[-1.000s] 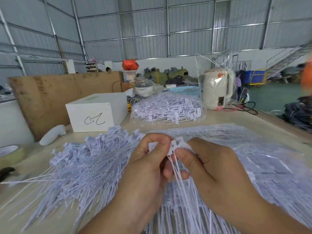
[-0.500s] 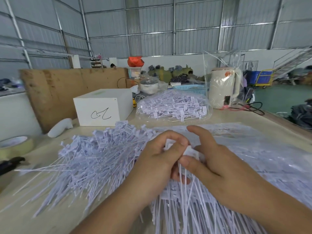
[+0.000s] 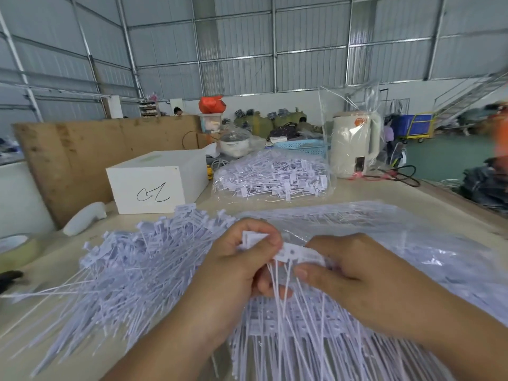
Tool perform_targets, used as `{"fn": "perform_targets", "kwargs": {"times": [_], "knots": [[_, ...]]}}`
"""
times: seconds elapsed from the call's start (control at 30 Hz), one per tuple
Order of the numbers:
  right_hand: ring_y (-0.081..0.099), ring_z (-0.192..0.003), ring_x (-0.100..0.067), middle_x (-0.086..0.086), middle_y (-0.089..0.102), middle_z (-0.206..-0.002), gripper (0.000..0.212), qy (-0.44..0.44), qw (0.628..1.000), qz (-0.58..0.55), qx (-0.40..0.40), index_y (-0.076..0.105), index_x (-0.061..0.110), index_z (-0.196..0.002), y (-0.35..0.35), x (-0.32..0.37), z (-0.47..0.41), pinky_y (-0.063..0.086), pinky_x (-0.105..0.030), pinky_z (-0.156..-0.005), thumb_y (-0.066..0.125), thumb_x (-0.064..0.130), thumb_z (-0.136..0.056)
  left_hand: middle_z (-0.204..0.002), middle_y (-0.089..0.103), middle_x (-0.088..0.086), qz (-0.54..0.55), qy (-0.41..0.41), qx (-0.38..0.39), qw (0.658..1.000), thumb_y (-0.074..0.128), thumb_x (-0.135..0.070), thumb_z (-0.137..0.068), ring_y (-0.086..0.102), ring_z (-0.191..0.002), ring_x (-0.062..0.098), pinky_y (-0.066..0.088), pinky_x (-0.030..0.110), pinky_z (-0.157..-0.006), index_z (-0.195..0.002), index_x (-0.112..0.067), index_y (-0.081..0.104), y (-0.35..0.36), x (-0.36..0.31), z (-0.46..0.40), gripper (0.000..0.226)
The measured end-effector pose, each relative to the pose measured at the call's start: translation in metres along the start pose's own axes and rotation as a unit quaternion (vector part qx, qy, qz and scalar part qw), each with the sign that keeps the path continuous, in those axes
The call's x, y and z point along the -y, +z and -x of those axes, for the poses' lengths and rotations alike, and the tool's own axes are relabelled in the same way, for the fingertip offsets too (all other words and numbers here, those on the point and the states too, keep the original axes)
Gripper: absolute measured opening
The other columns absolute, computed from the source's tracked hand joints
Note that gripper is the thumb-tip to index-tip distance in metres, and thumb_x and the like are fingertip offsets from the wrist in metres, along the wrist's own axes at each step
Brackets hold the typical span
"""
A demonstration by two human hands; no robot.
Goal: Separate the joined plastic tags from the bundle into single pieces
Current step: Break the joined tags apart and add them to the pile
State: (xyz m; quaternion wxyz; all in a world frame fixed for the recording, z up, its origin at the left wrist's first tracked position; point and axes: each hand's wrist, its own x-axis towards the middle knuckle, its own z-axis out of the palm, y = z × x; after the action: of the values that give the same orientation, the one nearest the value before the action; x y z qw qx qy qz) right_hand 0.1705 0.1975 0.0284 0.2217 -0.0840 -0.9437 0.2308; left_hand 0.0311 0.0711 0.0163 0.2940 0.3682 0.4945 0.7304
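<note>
I hold a strip of joined white plastic tags between both hands above the table. My left hand pinches the flag heads at its left end. My right hand pinches the heads at its right end with thumb and fingers. The thin tails hang down between my hands. A fanned pile of single tags lies to the left. Flat bundles of joined tags in clear plastic lie under and right of my hands.
A clear bag of tags sits behind, beside a white box and a bagged cream kettle. A tape roll lies at the left edge. A plywood board stands at the back left.
The strip's heads now show stretched between my hands. My right index finger, raised half a second ago, has come down onto the tags. The view shifted slightly.
</note>
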Motion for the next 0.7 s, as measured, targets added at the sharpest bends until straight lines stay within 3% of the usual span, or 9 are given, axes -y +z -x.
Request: {"fn": "perform_targets", "kwargs": {"times": [0.07, 0.17, 0.3, 0.37, 0.43, 0.47, 0.53, 0.6, 0.7], "knots": [[0.040, -0.046, -0.009, -0.001, 0.049, -0.056, 0.033, -0.015, 1.000, -0.001, -0.008, 0.055, 0.023, -0.075, 0.000, 0.003, 0.000, 0.033, -0.031, -0.049, 0.051, 0.052, -0.091, -0.044, 0.040, 0.004, 0.012, 0.000, -0.007, 1.000, 0.076, -0.032, -0.062, 0.039, -0.037, 0.013, 0.054, 0.034, -0.052, -0.077, -0.020, 0.069, 0.004, 0.000, 0.003, 0.021], [0.039, -0.045, -0.011, 0.007, 0.047, -0.055, 0.036, -0.025, 0.998, -0.028, -0.046, 0.056, 0.021, -0.076, -0.001, 0.008, 0.002, 0.030, -0.028, -0.046, 0.049, 0.052, -0.092, -0.045, 0.038, 0.006, 0.068, 0.021, -0.026, 0.997, 0.075, -0.030, -0.059, 0.037, -0.036, 0.013, 0.052, 0.031, -0.046, -0.073, -0.018, 0.069, 0.010, -0.003, 0.006, 0.019], [0.040, -0.048, -0.012, 0.014, 0.048, -0.058, 0.041, -0.035, 0.991, 0.016, -0.124, 0.041, 0.033, -0.065, 0.008, 0.021, 0.002, 0.032, -0.031, -0.046, 0.036, 0.060, -0.095, -0.045, 0.035, 0.006, 0.127, 0.048, -0.041, 0.990, 0.071, -0.025, -0.063, 0.036, -0.035, 0.012, 0.050, 0.029, -0.043, -0.070, -0.017, 0.067, 0.018, -0.005, 0.011, 0.012], [0.037, -0.044, -0.007, 0.013, 0.044, -0.052, 0.043, -0.010, 0.977, -0.080, -0.196, 0.043, 0.030, -0.066, 0.006, 0.021, 0.000, 0.036, -0.025, -0.042, 0.034, 0.065, -0.089, -0.049, 0.039, 0.006, 0.157, 0.051, -0.041, 0.985, 0.069, -0.022, -0.067, 0.035, -0.035, 0.010, 0.050, 0.030, -0.044, -0.069, -0.016, 0.065, 0.018, -0.005, 0.013, 0.008], [0.033, -0.046, -0.005, 0.010, 0.037, -0.052, 0.048, 0.003, 0.950, -0.158, -0.269, 0.044, 0.018, -0.067, -0.006, 0.017, 0.000, 0.030, -0.016, -0.041, 0.043, 0.059, -0.092, -0.054, 0.045, 0.006, 0.146, 0.061, -0.051, 0.986, 0.068, -0.022, -0.071, 0.035, -0.037, 0.010, 0.052, 0.031, -0.046, -0.070, -0.017, 0.065, 0.015, -0.005, 0.012, 0.006], [0.032, -0.047, -0.005, 0.009, 0.035, -0.054, 0.048, -0.004, 0.949, -0.163, -0.271, 0.043, 0.015, -0.068, -0.012, 0.014, 0.001, 0.027, -0.019, -0.042, 0.047, 0.055, -0.094, -0.055, 0.046, 0.006, 0.129, 0.068, -0.064, 0.987, 0.068, -0.022, -0.072, 0.035, -0.037, 0.010, 0.052, 0.032, -0.047, -0.071, -0.018, 0.065, 0.014, -0.006, 0.012, 0.005], [0.034, -0.044, -0.003, 0.012, 0.042, -0.052, 0.033, -0.028, 0.967, -0.166, -0.194, 0.048, 0.023, -0.078, -0.015, 0.012, 0.004, 0.026, -0.019, -0.042, 0.051, 0.052, -0.093, -0.053, 0.047, 0.004, 0.088, 0.079, -0.074, 0.990, 0.068, -0.023, -0.071, 0.037, -0.038, 0.011, 0.052, 0.032, -0.048, -0.070, -0.020, 0.066, 0.010, -0.005, 0.009, 0.004], [0.044, -0.041, -0.002, 0.018, 0.058, -0.057, 0.018, -0.044, 0.989, -0.116, -0.075, 0.045, 0.042, -0.097, -0.007, 0.017, 0.005, 0.036, -0.018, -0.041, 0.052, 0.057, -0.091, -0.051, 0.050, 0.002, 0.010, 0.084, -0.060, 0.995, 0.073, -0.028, -0.066, 0.040, -0.039, 0.011, 0.049, 0.027, -0.044, -0.069, -0.022, 0.067, 0.012, -0.003, 0.008, 0.009], [0.064, -0.070, -0.002, 0.014, 0.069, -0.078, 0.046, -0.055, 0.997, 0.050, -0.035, 0.021, 0.050, -0.125, 0.006, 0.021, 0.005, 0.054, -0.030, -0.062, 0.034, 0.071, -0.086, -0.054, 0.050, 0.005, -0.042, 0.046, -0.021, 0.998, 0.085, -0.022, -0.067, 0.041, -0.038, 0.011, 0.037, 0.020, -0.039, -0.071, -0.024, 0.068, 0.012, 0.006, 0.007, 0.017]]}}
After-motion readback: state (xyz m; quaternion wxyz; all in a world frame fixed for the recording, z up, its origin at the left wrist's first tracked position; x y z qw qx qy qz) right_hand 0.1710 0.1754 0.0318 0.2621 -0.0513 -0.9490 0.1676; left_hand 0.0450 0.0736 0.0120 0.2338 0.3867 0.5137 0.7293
